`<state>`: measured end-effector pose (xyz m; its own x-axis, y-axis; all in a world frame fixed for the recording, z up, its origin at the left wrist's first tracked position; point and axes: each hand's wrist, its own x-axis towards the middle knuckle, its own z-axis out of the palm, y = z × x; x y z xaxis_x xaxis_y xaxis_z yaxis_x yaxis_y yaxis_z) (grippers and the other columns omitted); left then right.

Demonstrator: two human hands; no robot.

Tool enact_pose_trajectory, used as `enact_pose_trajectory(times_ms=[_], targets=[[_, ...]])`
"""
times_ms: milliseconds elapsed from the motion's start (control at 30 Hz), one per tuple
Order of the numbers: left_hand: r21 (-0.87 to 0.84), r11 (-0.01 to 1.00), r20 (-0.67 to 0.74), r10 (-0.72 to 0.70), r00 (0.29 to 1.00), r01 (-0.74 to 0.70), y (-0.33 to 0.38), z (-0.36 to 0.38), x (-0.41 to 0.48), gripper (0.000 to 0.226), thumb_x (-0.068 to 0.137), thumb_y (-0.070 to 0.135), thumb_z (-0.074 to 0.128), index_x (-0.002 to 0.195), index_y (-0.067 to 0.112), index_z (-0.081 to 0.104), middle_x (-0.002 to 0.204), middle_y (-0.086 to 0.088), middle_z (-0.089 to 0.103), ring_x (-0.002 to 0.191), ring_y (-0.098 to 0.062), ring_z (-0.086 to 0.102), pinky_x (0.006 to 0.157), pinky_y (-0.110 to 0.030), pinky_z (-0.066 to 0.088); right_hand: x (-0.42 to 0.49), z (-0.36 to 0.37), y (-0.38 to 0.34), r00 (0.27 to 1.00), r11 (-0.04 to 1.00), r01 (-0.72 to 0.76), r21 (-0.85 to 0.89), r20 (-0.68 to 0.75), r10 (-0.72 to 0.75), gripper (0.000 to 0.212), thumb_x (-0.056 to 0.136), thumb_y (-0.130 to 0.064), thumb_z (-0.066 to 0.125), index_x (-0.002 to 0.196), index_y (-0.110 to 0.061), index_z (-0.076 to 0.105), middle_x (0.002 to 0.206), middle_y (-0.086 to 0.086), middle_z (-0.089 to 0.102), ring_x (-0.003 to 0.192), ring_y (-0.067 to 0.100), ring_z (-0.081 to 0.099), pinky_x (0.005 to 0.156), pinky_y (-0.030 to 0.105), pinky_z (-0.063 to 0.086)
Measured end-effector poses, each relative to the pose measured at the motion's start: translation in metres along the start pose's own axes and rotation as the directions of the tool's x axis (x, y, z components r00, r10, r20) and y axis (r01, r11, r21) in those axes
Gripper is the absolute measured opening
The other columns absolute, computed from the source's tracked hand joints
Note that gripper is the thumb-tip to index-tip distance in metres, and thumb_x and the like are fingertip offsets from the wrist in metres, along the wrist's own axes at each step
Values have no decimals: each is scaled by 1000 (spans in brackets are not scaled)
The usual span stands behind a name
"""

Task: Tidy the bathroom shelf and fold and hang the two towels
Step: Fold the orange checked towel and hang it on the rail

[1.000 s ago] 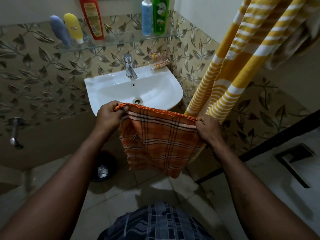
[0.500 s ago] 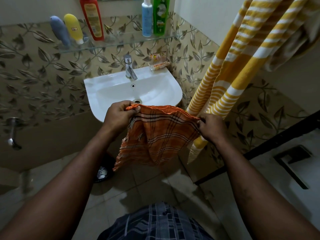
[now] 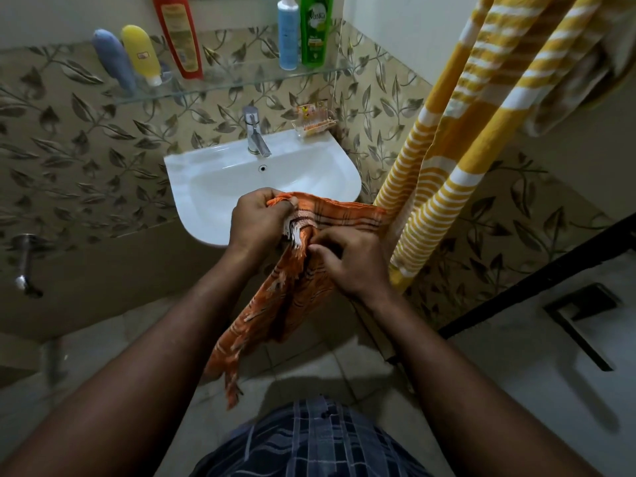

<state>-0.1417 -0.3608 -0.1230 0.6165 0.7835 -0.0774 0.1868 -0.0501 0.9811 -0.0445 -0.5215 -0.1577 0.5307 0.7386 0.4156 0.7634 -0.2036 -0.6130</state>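
Note:
An orange checked towel (image 3: 275, 304) hangs in front of the sink, folded over and drooping toward the floor. My left hand (image 3: 258, 218) grips its top corner and fringed edge. Close beside it, my right hand (image 3: 354, 263) pinches the cloth just below. A yellow and white striped towel (image 3: 457, 139) hangs at the right from high up. The glass shelf (image 3: 241, 80) above the sink carries a blue tube (image 3: 113, 60), a yellow tube (image 3: 141, 53), a red bottle (image 3: 177, 32), a light blue bottle (image 3: 287, 32) and a green bottle (image 3: 315, 29).
A white sink (image 3: 206, 180) with a chrome tap (image 3: 254, 136) is fixed to the leaf-patterned wall. A soap dish (image 3: 315, 123) sits at its right rear. A wall tap (image 3: 24, 263) sticks out at the left. A dark door frame (image 3: 537, 280) runs along the right.
My right hand moved left to meet my left hand, bringing the towel's two top corners together. The towel, stretched wide before, now hangs folded and narrow.

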Motion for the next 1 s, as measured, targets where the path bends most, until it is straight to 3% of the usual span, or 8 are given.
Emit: enact_pose_trajectory(times_ms=[167,267,367,500,667,800,900,1000], targets=[[1,1000,-4,-15,1000,15,5,1,-4,17,86,32,71,83,15,74,83,-15,76,82,-43,75,71,-66,61,-12,21,-11,998,998,-62,24,2,61,30,81,-26,83,107,-14,80,101,2,80,88,14,74,78,30,61],[-18,999,-10,-29,1000,29,9,0,-4,20,82,35,72,82,15,74,83,-16,76,84,-44,75,71,-67,61,-15,30,-13,994,991,-109,-84,9,110,18,83,-37,74,91,-21,74,88,0,75,77,20,70,64,31,54],[-12,1000,-12,-13,1000,13,13,1,-5,19,82,36,73,81,17,74,81,-12,77,83,-40,76,75,-64,62,-8,36,-7,976,968,-216,-129,7,219,6,81,-22,72,85,-18,69,83,5,73,74,30,68,60,36,52],[-20,1000,-40,5,999,-6,16,-6,-6,13,87,31,73,82,19,74,85,-12,77,84,-36,76,76,-62,63,-3,33,4,975,982,-183,-41,116,187,8,81,-20,75,87,-20,70,86,-2,71,79,22,67,65,33,52],[-25,1000,-56,-3,998,2,17,-16,-2,17,83,36,74,83,19,75,89,-15,78,85,-37,78,79,-64,61,-9,30,12,958,918,-282,278,125,257,18,79,-46,79,74,-36,65,78,-17,68,75,7,64,67,33,50],[45,998,-96,36,995,-32,18,-17,-4,15,80,45,71,79,30,73,85,-6,77,86,-33,76,78,-61,62,-19,22,9,974,886,-201,417,-8,225,18,85,-38,76,80,-23,69,86,-6,69,82,18,67,72,41,55],[61,997,-154,53,987,-44,20,-14,-7,13,81,47,69,75,35,71,84,-1,76,86,-29,75,77,-58,62,-19,17,-3,980,941,-60,332,-160,119,13,89,-22,76,87,-11,70,94,1,66,86,17,65,71,25,53],[62,997,-199,57,978,-46,21,-5,-11,16,89,37,71,77,26,70,83,-1,75,86,-28,74,80,-55,61,-17,15,-13,950,963,-79,259,-275,152,15,98,-22,68,89,-10,66,83,0,67,73,14,62,62,32,50]])
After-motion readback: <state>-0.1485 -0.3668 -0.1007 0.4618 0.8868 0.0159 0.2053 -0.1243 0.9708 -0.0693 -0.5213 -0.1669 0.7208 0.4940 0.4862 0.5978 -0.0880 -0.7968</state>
